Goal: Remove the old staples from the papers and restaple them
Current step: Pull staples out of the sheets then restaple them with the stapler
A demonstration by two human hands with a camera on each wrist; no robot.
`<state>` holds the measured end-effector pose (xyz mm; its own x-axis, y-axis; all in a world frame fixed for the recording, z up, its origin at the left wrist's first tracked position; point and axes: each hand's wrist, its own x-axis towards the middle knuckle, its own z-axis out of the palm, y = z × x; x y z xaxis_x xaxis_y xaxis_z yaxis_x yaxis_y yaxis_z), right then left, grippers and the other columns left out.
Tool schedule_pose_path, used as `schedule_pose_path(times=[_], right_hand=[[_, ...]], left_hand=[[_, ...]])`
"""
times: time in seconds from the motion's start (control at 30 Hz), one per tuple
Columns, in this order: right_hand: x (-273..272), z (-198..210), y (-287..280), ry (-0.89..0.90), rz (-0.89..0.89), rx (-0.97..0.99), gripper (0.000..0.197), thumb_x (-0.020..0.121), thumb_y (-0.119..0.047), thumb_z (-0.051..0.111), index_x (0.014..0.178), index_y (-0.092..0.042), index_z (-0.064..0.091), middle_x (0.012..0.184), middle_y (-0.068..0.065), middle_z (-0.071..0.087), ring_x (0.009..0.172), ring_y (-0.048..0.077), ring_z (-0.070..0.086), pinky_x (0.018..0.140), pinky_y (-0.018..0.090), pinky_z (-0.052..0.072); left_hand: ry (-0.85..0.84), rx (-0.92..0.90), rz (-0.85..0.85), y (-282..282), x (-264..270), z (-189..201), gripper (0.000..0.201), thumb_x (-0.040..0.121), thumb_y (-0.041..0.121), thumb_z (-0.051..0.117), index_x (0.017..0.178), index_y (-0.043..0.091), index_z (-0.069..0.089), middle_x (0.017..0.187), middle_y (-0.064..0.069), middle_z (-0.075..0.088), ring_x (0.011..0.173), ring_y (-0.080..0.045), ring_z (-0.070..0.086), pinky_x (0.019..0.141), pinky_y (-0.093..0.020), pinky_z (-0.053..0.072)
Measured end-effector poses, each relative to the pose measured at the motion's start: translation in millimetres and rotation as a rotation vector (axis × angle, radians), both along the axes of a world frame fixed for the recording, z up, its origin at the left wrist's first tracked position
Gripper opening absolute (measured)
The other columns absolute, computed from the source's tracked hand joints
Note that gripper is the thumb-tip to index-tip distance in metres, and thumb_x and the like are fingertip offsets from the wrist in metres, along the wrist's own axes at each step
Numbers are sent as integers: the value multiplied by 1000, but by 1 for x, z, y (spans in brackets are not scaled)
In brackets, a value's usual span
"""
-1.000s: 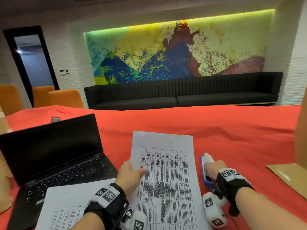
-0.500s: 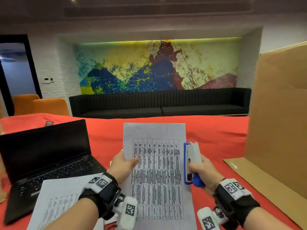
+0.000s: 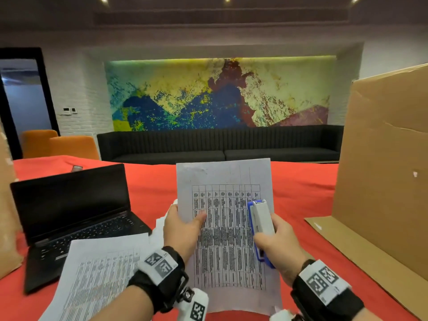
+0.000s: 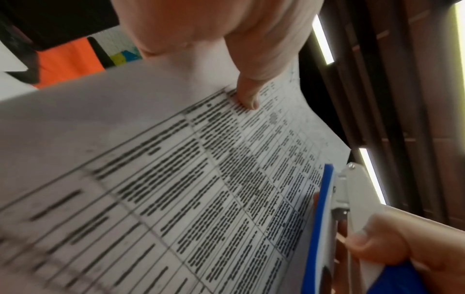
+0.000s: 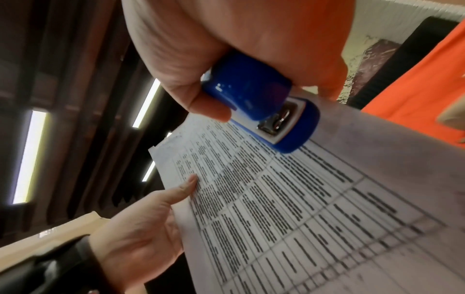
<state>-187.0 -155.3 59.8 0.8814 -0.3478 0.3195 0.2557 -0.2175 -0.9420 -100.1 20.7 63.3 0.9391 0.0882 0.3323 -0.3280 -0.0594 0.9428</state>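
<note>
A: Room first: a white brick wall carries a wide abstract painting (image 3: pixel 220 93) in yellow, blue and dark red, lit along its top edge. Below it runs a long black sofa (image 3: pixel 220 144). Two orange chairs (image 3: pixel 58 144) stand at far left beside a dark doorway.

B: Surface?

A: One table under a red cloth (image 3: pixel 301 193). On it, largest down: an upright cardboard sheet (image 3: pixel 384 170) at right, an open black laptop (image 3: pixel 74 216) with a dark screen at left, then a loose printed sheet (image 3: pixel 97 274) lying partly over the laptop's near edge.

B: And the papers being worked on?

A: The held papers (image 3: pixel 224 228) are raised off the cloth, at centre, between the two hands. Front page is white with a printed table, many narrow columns and dense black text; the top margin is blank. Text too blurred to read. No staple can be made out.

B: Grip, left?

A: Left hand (image 3: pixel 183 230) pinches the left edge of the papers, thumb on the printed face, fingers behind.

B: Right?

A: Right hand (image 3: pixel 278 242) is wrapped around a stapler (image 3: pixel 261 225), blue base with a white top. The stapler lies lengthwise along the right edge of the page, against it, nose pointing away. Whether the page sits inside its mouth cannot be told.
</note>
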Motion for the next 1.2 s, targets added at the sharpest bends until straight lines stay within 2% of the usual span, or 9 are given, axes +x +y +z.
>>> schedule_pose_path(times=[0.1, 0.3, 0.57, 0.7, 0.83, 0.93, 1.03, 1.13, 1.2], right_hand=[[-1, -13, -2, 72, -42, -13, 47, 54, -19, 52, 100, -11, 56, 84, 11, 49, 57, 19, 46, 42, 22, 42], [-6, -22, -3, 48, -84, -125, 47, 57, -22, 54, 104, -21, 54, 96, 4, 51, 72, 15, 52, 54, 20, 41], [-18, -15, -9, -50, -95, -245, 42, 56, -21, 48, 97, -21, 55, 87, 4, 53, 64, 6, 48, 52, 4, 34], [-17, -24, -9, -66, -62, -187, 32, 57, -17, 51, 88, -23, 53, 84, 2, 50, 61, -1, 48, 55, 10, 36], [-6, -21, -15, -32, -283, -359, 39, 62, -28, 56, 101, -29, 50, 108, -4, 36, 103, 17, 39, 90, 30, 36], [7, 22, -28, -148, -452, -353, 51, 75, -41, 69, 120, -31, 47, 113, -5, 27, 117, 24, 35, 107, 40, 32], [17, 82, -30, -405, -358, -164, 59, 74, -60, 63, 122, -35, 38, 118, 3, 47, 106, 23, 56, 97, 42, 49], [24, 120, -15, -557, -232, -55, 43, 86, -34, 65, 120, -29, 39, 99, 0, 63, 80, -4, 62, 76, 12, 52], [31, 127, -3, -579, -226, -120, 38, 85, -34, 65, 115, -31, 42, 87, -10, 60, 71, -7, 60, 71, 12, 52]], left_hand=[[11, 2, -41, 3, -3, -8, 27, 82, 13, 74, 102, 19, 58, 94, 7, 68, 87, -8, 64, 73, -24, 47], [16, 15, -84, 3, 0, -13, 24, 86, 9, 69, 102, 24, 58, 100, 3, 70, 93, -14, 66, 83, -31, 50], [12, -58, -188, 14, 7, 10, 13, 92, 10, 61, 102, 19, 62, 102, -7, 72, 91, -26, 68, 83, -44, 56], [5, -83, -222, 12, 10, 17, 19, 94, 8, 57, 112, 15, 61, 109, -9, 71, 102, -31, 66, 94, -51, 51], [-15, -85, -190, 8, 11, 16, 20, 92, 7, 60, 110, 16, 61, 106, -8, 72, 101, -29, 67, 96, -54, 49], [-2, -89, -192, 7, 8, 17, 16, 92, 9, 60, 103, 20, 61, 103, -7, 72, 97, -29, 68, 93, -54, 51], [-3, -111, -231, 4, 1, 21, 17, 93, 7, 58, 106, 17, 60, 102, -7, 72, 95, -28, 69, 92, -50, 53], [-45, -109, -261, 1, -4, 25, 19, 92, 2, 58, 103, 17, 62, 102, -10, 73, 92, -25, 70, 88, -45, 55], [-71, -103, -259, -1, -7, 26, 21, 92, 0, 58, 100, 19, 62, 101, -10, 73, 91, -25, 70, 86, -43, 56]])
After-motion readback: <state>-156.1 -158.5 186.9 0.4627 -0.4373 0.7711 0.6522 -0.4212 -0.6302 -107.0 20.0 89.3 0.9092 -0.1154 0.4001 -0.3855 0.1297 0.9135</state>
